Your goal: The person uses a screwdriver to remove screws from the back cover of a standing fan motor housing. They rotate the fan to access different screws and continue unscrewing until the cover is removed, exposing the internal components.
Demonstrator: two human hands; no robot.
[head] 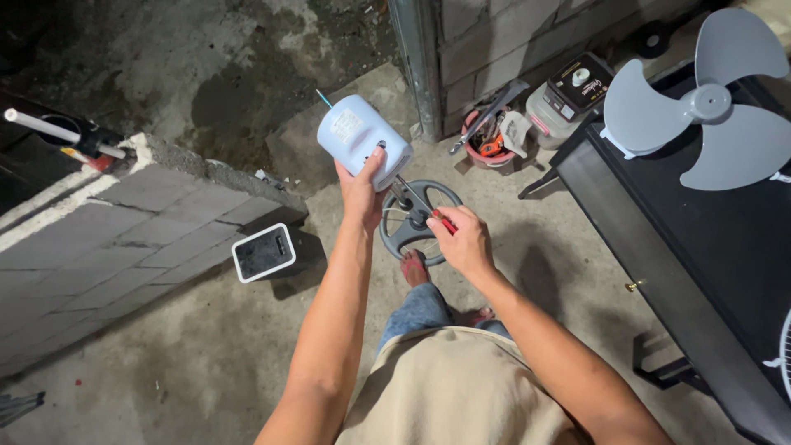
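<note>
- Fan motor housing [363,138], pale blue plastic with rounded corners and a smooth moulded shell, sits in the left hand [362,191], raised above the concrete floor [206,363] in front of the person's knees.
- That left hand is closed around the housing's lower end, thumb pressed up against its face; the hold looks meant to steady the body so it cannot twist.
- Just right of and below it, the right hand [464,241] is curled shut on a red-handled screwdriver [442,221], whose metal shaft [404,194] runs up toward the underside of the housing, seemingly to reach a screw there.
- Directly beneath both hands lies a round grey fan base [418,221] with spokes, flat on the floor beside a bare foot.
- Left of the hands, a small white-rimmed square box [264,252] with a dark face rests beside a step of grey concrete blocks [156,222], rough and matte.
- To the right of the hands, a three-bladed grey plastic fan blade [709,103] lies on a dark, glossy bench [709,247], set aside out of the way.
- Beyond the hands, against a block wall, a red tub of tools [493,136] holds metal tools, with a boxy appliance [568,99] next to it.
</note>
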